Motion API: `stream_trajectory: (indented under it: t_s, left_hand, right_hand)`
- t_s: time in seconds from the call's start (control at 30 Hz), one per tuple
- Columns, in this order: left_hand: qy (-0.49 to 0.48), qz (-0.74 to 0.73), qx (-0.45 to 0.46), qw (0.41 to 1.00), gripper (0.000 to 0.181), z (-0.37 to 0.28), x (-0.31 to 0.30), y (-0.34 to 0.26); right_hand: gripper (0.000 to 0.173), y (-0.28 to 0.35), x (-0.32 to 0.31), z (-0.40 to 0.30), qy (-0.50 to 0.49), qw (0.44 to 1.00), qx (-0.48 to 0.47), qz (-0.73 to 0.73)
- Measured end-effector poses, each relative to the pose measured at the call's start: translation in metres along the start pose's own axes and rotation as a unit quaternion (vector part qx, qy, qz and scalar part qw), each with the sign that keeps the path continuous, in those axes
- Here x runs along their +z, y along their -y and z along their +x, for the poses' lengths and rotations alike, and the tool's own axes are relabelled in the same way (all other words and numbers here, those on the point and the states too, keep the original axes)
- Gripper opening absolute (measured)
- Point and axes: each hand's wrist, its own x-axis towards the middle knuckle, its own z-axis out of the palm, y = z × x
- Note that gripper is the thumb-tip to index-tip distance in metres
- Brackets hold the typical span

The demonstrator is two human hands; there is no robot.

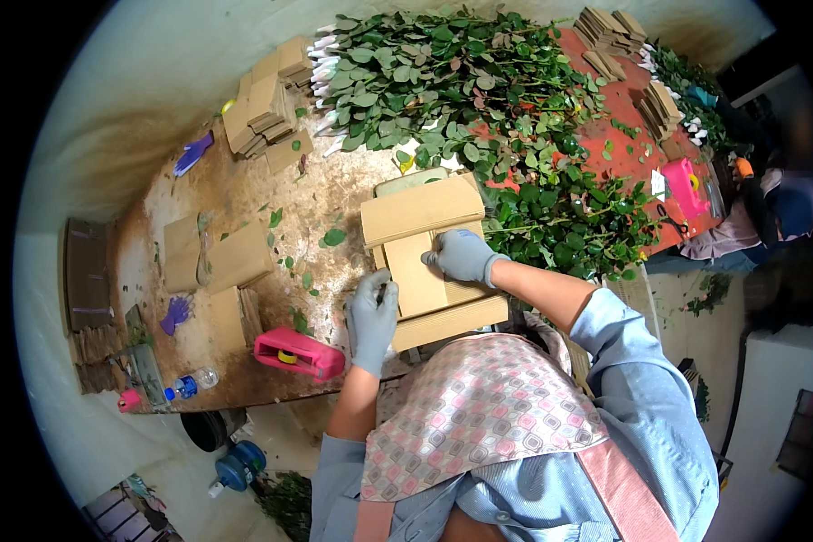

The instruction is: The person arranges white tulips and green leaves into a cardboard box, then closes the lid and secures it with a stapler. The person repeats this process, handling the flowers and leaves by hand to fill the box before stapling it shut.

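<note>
Both my hands wear grey gloves. Directly before me is a stack of folded tan cardboard (417, 271), with raised flaps along its far and near sides. My right hand (464, 256) rests on its upper face, thumb pointing left and the other fingers curled; what lies under the palm is hidden. At the left edge of the cardboard, my left hand (372, 315) has bent fingers, with a dark gap between thumb and forefinger. Whether it pinches the cardboard edge cannot be seen. A pink tape dispenser (299, 353) with a yellow roll stands left of that hand.
Leafy cut stems with white-wrapped ends (447, 81) cover the far table. Cardboard piles (264, 101), purple gloves (193, 154) and a plastic bottle (191, 383) lie leftward. Scissors (671, 220) and another pink dispenser (682, 186) sit rightward, near another person (779, 210).
</note>
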Motion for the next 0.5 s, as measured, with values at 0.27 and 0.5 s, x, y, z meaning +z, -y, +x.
stream_trajectory:
  t_s: [0.27, 0.5]
  left_hand:
    - [0.137, 0.371, 0.222, 0.891, 0.042, -0.047, -0.004, -0.064]
    - [0.162, 0.477, 0.2, 0.84, 0.04, -0.054, 0.009, -0.058]
  right_hand:
    - [0.041, 0.002, 0.005, 0.001, -0.009, 0.999, 0.013, -0.034]
    - [0.041, 0.035, -0.019, -0.013, 0.007, 0.99, 0.026, -0.138]
